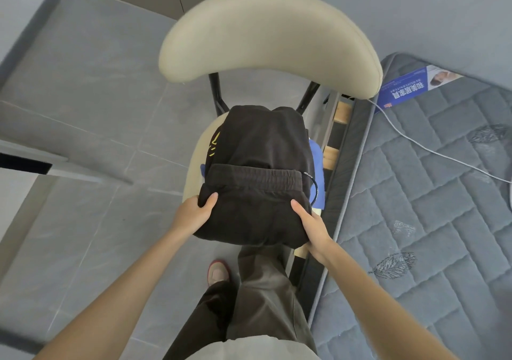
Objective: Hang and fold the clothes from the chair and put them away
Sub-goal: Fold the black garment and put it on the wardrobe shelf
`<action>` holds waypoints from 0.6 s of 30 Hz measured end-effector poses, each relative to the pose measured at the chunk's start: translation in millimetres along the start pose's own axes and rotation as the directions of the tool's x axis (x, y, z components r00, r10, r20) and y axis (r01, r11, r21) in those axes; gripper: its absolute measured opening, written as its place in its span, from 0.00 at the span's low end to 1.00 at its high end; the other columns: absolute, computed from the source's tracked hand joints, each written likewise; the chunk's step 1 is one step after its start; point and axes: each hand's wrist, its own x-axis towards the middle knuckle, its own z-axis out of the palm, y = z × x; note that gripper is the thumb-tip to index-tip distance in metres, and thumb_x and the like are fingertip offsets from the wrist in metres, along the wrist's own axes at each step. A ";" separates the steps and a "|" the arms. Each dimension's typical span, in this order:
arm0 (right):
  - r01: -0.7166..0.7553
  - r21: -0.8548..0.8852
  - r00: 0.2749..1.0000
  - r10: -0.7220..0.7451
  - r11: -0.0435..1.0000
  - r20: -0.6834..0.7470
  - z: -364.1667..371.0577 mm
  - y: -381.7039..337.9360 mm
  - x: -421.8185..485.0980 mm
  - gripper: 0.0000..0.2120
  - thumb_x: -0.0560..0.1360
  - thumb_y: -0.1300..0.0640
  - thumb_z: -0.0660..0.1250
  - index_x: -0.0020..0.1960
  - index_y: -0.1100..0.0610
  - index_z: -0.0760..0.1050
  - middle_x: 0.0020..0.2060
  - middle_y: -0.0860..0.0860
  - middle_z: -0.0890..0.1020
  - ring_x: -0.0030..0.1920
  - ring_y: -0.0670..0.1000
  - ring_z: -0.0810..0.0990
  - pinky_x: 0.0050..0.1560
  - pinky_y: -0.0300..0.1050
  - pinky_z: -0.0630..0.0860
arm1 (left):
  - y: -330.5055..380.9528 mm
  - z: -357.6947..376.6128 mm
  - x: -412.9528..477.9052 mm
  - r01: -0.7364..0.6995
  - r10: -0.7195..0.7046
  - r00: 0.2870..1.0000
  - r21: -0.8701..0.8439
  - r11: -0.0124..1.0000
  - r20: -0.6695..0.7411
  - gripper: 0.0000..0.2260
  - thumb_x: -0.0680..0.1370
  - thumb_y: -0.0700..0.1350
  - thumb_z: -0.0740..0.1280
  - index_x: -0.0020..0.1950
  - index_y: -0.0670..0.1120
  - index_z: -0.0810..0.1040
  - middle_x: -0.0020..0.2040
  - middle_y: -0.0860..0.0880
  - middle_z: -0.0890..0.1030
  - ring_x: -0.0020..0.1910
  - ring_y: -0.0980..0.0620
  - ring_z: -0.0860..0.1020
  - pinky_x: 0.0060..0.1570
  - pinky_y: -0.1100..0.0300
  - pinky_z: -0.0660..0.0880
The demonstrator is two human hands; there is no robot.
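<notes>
Head view: left hand (194,213) and right hand (311,228) grip opposite side edges of folded dark trousers (255,212), thumbs on top, equally near. Bundle's long axis runs left–right, directly ahead, over chair (266,40) seat; whether it rests on the pile (263,137) beneath is unclear.

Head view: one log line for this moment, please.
left hand: grips folded dark garment | right hand: grips same garment | place: above chair seat | beneath: blue garment
</notes>
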 end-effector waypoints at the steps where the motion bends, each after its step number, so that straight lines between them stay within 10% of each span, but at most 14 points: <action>1: 0.013 0.033 1.000 -0.014 0.999 0.014 1.0 -3.7 -6.6 0.26 0.75 0.45 0.69 0.69 0.56 0.71 0.60 0.53 0.80 0.59 0.55 0.79 0.66 0.54 0.73 | 1.9 -3.7 -4.6 -0.011 0.011 1.000 0.011 1.000 0.013 0.25 0.79 0.62 0.54 0.62 0.45 0.75 0.58 0.44 0.79 0.58 0.41 0.76 0.52 0.53 0.72; 8: 0.138 -0.036 0.987 -0.140 0.990 -0.082 4.9 -24.4 -41.4 0.29 0.75 0.50 0.70 0.69 0.54 0.60 0.62 0.56 0.75 0.58 0.57 0.78 0.62 0.58 0.75 | 15.0 -28.5 -32.7 0.256 -0.221 0.934 -0.092 0.962 0.282 0.33 0.77 0.64 0.57 0.74 0.43 0.60 0.72 0.43 0.68 0.69 0.40 0.68 0.65 0.48 0.70; 12: 0.335 -0.010 0.936 -0.334 0.942 -0.111 4.8 -34.6 -60.8 0.38 0.76 0.58 0.68 0.75 0.44 0.47 0.66 0.53 0.69 0.57 0.54 0.78 0.63 0.55 0.75 | 25.2 -44.2 -48.2 0.141 -0.110 0.984 -0.243 0.960 0.138 0.32 0.77 0.60 0.63 0.75 0.45 0.59 0.73 0.44 0.67 0.69 0.42 0.68 0.63 0.51 0.69; 18: 0.391 -0.068 0.919 -0.394 0.918 -0.031 2.0 -34.1 -90.6 0.28 0.79 0.63 0.62 0.69 0.37 0.59 0.69 0.50 0.65 0.60 0.54 0.75 0.57 0.55 0.78 | 18.2 -60.5 -82.8 -0.185 0.211 0.977 -0.359 0.915 0.035 0.30 0.81 0.47 0.62 0.78 0.54 0.50 0.77 0.53 0.57 0.75 0.49 0.59 0.67 0.60 0.59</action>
